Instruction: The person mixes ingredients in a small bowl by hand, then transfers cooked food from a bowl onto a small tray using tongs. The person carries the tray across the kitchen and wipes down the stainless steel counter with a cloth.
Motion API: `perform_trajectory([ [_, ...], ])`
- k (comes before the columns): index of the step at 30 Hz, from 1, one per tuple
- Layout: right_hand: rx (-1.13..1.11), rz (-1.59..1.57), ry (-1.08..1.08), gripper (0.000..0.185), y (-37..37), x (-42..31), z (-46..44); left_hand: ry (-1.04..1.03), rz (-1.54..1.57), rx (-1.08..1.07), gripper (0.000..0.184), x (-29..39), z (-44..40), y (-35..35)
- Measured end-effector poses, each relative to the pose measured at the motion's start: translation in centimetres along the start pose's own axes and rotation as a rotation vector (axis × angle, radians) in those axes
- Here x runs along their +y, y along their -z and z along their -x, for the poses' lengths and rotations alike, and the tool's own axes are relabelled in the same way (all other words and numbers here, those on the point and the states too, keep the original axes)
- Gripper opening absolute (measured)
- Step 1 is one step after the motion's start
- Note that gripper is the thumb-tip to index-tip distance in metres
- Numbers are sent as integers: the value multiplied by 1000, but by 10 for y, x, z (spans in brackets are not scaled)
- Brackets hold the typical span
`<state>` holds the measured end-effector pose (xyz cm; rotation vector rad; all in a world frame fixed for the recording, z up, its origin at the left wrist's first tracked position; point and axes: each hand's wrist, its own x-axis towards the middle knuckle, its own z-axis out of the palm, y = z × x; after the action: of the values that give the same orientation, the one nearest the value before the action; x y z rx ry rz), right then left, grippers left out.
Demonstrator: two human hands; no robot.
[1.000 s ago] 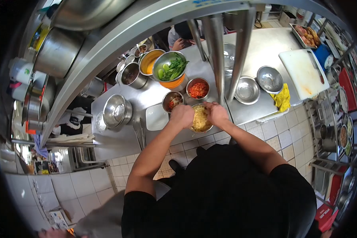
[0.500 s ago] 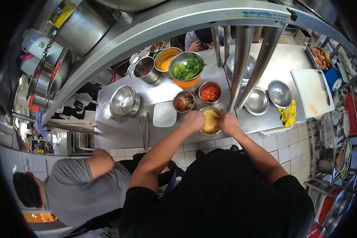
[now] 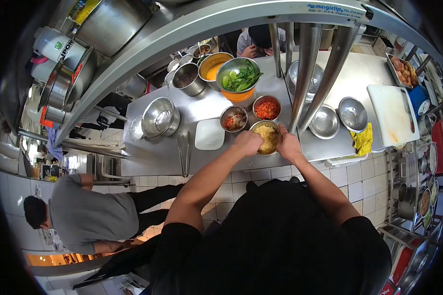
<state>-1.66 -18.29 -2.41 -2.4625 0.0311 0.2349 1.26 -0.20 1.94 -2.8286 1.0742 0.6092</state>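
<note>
A small metal bowl (image 3: pixel 267 154) of yellow, finely chopped food (image 3: pixel 269 137) stands near the table's front edge. Closed in a fist, my left hand (image 3: pixel 247 143) reaches over the bowl's left side; whatever its fingers hold is hidden. My right hand (image 3: pixel 289 143) grips the bowl's right rim. Just behind are a bowl of chopped red food (image 3: pixel 267 109) and a bowl with a reddish-brown mix (image 3: pixel 234 119). To the left of my left hand lies a white square dish (image 3: pixel 209 134), with metal tongs (image 3: pixel 183 153) beside it.
A bowl of cut greens (image 3: pixel 241 77) and several pots stand at the back. Metal posts (image 3: pixel 305 73) rise right of the bowls. Farther right are metal bowls (image 3: pixel 324 122), a yellow cloth (image 3: pixel 362 140) and a cutting board (image 3: pixel 391 113). A person in grey (image 3: pixel 93 211) stands at left.
My left hand has shifted farther over the bowl of yellow food. The person in grey has moved left, away from me. The whole view has shifted slightly.
</note>
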Motion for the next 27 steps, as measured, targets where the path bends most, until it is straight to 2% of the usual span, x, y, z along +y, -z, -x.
perform_trajectory([
  [2, 30, -23, 9, 47, 3, 5, -2, 26, 51, 152, 15, 4, 7, 23],
  [3, 29, -22, 3, 47, 6, 5, 1, 21, 54, 149, 15, 1, 11, 36],
  [5, 56, -31, -1, 43, 14, 3, 5, -12, 17, 86, 20, -6, 14, 51],
  [9, 97, -34, 4, 40, 2, 7, 0, 53, -87, -99, 15, 6, 0, 21],
  [11, 106, -80, 46, 38, -2, 7, -5, 33, -73, -95, 15, 4, -7, 5],
  [14, 103, -57, 71, 37, 1, 13, -7, 5, -31, -9, 16, -2, -5, 25],
  [18, 87, -52, 118, 37, 10, 18, -9, 82, -50, -97, 18, 9, -1, 50],
  [21, 95, -66, 151, 38, 11, 20, -9, 85, -18, -181, 17, 26, -12, 13],
  [22, 91, -65, 156, 38, 10, 22, -11, 45, 1, -95, 16, 29, -15, 6],
  [23, 99, -74, 177, 38, 6, 26, -13, 50, 5, -97, 16, 26, -18, 0],
  [25, 91, -81, 202, 37, 6, 27, -11, 96, 40, -47, 17, 29, -14, 21],
  [27, 32, -56, 153, 39, 13, 22, -11, 148, -13, -109, 21, 32, -11, 45],
])
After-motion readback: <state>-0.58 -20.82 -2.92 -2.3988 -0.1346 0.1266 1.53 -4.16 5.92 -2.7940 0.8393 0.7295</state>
